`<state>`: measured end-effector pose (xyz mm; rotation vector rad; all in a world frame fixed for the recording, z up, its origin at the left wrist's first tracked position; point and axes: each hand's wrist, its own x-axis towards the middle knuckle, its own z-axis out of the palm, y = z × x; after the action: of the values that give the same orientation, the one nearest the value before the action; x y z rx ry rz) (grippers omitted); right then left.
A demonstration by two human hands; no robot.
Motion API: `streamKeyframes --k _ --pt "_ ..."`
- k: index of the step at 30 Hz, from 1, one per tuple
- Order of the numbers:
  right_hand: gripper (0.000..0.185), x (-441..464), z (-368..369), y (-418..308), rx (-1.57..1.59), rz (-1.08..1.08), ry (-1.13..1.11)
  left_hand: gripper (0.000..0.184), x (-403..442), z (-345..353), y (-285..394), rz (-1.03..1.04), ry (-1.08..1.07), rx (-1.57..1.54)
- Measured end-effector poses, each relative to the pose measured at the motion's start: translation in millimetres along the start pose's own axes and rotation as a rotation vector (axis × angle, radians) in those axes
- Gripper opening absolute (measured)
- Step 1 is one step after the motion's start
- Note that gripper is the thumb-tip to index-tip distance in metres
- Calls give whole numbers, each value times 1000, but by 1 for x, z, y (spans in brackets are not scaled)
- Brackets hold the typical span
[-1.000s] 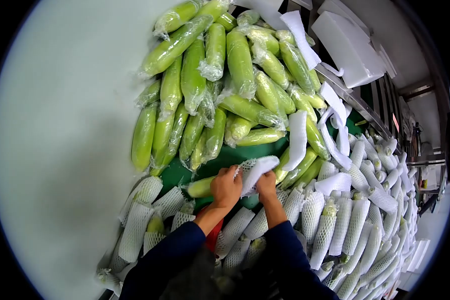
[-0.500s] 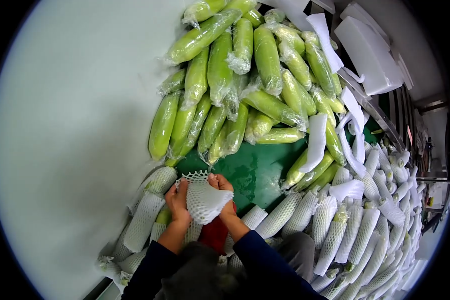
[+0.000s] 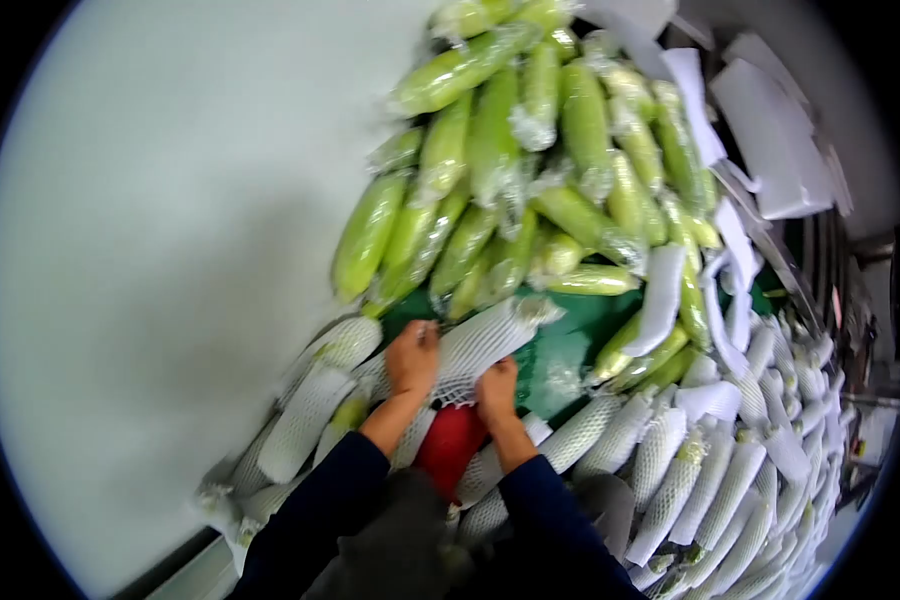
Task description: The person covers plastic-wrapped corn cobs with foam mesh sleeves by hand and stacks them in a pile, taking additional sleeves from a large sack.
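Observation:
A green vegetable in a white foam net sleeve (image 3: pixel 480 347) lies slanted over the green surface, its wrapped tip pointing up and right. My left hand (image 3: pixel 412 358), fingers curled in, is closed at the left side of the sleeve near its lower end. On the right, my right hand (image 3: pixel 497 388) pinches the sleeve's lower edge. The lower end of the vegetable is hidden by the net and my hands.
Film-wrapped green vegetables (image 3: pixel 490 135) are heaped beyond my hands. Many net-sleeved ones (image 3: pixel 670 480) lie at the right and nearer me. Loose white foam sleeves (image 3: pixel 660 300) and a white foam block (image 3: pixel 770 135) are at the right. A pale wall or panel (image 3: pixel 170 250) stands left.
The white net sleeve, earlier gathered between my hands, now stretches over a vegetable pointing away from me. My hands have moved right in view, and the whole view has shifted.

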<state>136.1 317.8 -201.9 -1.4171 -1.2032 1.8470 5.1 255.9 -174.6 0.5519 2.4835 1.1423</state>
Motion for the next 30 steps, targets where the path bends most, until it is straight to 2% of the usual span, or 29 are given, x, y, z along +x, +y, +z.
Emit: streamKeyframes --k 1,2,3,4,5,6,7,8,9,10,11,12,13,15,18,20,21,22,24,25,26,27,28,29,30 --pt "26 3 -5 16 124 4 -94 21 -3 1 0 -124 -95 -31" --pt "25 -3 -2 7 230 75 -98 23 -6 5 -11 -55 -98 -49" --pt "24 -16 7 -13 336 155 -102 26 -6 7 -23 -158 -208 -65" --pt "25 -27 21 -31 423 158 -140 33 -8 -7 -9 -170 -268 -227" --pt "27 -43 23 -48 501 158 -148 42 -11 -30 21 -273 -327 -366" --pt "30 -60 29 -64 322 137 -177 45 -13 -80 70 -217 -403 -367" --pt "33 -74 38 -72 142 99 -200 48 -18 -96 73 124 -268 -340" --pt "39 -87 45 -64 212 158 -260 62 -17 -138 91 440 -243 -187" --pt "40 -103 57 -69 187 124 -341 80 -19 -177 109 531 -320 -77" --pt "38 -116 64 -76 36 49 -390 90 -26 -206 119 521 -402 148" --pt "32 -123 70 -79 -90 17 -584 89 -30 -238 128 454 -514 399" --pt "28 -130 77 -81 -208 -40 -776 82 -37 -257 119 444 -408 419" --pt "25 -135 86 -90 -349 -253 -835 75 -42 -278 105 439 -338 526" --pt "21 -131 83 -128 -337 -296 -933 64 -56 -297 65 473 -231 806" --pt "16 -108 35 -143 -388 -284 -679 51 -95 -278 27 494 -81 1168" --pt "13 -80 -17 -167 -490 -197 -385 51 -99 -275 23 343 -63 1158" --pt "13 -55 -52 -163 -356 -282 -203 51 -98 -274 24 262 -44 1146" --pt "14 -36 -76 -182 -340 -393 38 44 -92 -275 25 314 -14 1238" --pt "25 8 -148 -202 -548 -572 444 39 -80 -285 67 -153 -271 1217" --pt "36 18 -165 -212 -586 -654 520 38 -75 -287 80 -380 -408 1194" --pt "42 30 -181 -209 -744 -637 554 37 -93 -303 42 -257 -468 1226" --pt "48 43 -194 -203 -897 -614 585 36 -97 -307 47 -267 -495 1255" --pt "54 51 -198 -202 -976 -497 485 37 -102 -312 53 -276 -522 1284" --pt "60 63 -195 -197 -1041 -378 362 36 -92 -303 80 -231 -503 1178" --pt "62 79 -197 -177 -1025 -392 317 37 -84 -299 100 -198 -475 1078"
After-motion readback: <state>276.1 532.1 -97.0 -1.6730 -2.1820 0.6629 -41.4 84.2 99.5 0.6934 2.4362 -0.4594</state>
